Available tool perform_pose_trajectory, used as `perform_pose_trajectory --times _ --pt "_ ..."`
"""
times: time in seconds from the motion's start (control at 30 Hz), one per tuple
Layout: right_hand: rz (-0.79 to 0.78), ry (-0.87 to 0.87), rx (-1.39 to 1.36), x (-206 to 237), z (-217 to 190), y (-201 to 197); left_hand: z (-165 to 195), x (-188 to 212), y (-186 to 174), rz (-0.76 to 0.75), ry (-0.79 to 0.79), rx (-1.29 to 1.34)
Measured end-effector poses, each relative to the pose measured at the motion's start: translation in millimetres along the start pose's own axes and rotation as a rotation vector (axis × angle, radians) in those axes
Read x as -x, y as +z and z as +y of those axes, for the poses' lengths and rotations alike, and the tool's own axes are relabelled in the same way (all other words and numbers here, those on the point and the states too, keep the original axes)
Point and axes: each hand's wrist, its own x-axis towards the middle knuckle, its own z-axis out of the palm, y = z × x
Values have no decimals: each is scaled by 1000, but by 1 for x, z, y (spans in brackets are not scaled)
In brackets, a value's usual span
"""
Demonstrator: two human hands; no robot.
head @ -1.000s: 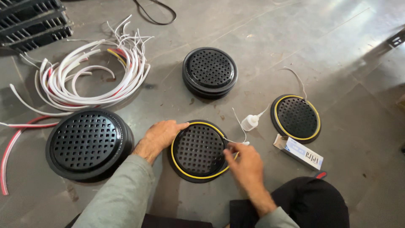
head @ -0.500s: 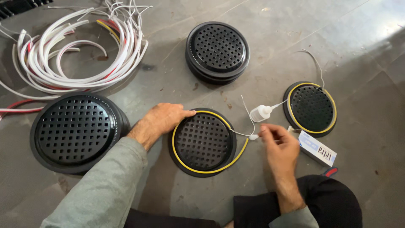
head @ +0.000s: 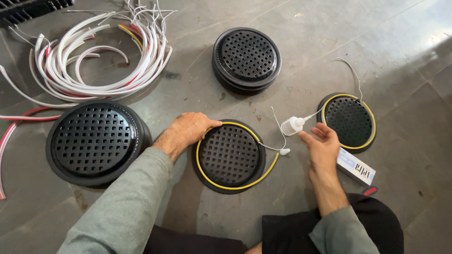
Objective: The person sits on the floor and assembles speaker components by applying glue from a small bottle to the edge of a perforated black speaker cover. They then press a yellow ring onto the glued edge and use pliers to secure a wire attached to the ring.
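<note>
Right hand (head: 322, 143) shifted off yellow-rimmed grille (head: 229, 155), now open, reaching toward small glue bottle (head: 293, 125) just right of grille. Left hand (head: 188, 129) laid flat on grille's left rim. Bottle judged light, squeezable; best gripped at body.

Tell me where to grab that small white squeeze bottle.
Grip the squeeze bottle around its round body, coming from above. It lies on its side, nozzle toward the right-hand grille, and the right hand is open just beside it.
</note>
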Motion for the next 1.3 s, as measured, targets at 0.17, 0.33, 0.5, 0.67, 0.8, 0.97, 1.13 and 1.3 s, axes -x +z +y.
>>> perform_pose_trajectory --times 0.17,0.33,0.5,0.67,0.8,0.97,1.13,1.3 --pt "-189 -89 -34 -17 21 28 0 2 -6 -28 -8 21" --pt "-134 -141 179 -26 36 35 0 7 -10 -23 -28 49" --pt "-163 -229 -69 -26 36 33 -2 6 -11 -2 4 64" --pt "-304 -228 -311 -1 5 32 0 9 -15 -3 -35 61" --pt "-381 -217 -73 22 -25 30 0 11 -16 -4 -39 65" --pt "-336 -444 579 41 -43 28 -2 11 -16 26 -21 68" --pt "-306 -698 785 50 -46 26 -2 9 -13 0 -32 56" --pt "-262 -781 910 53 -45 29 -4 8 -10 2 -24 51"
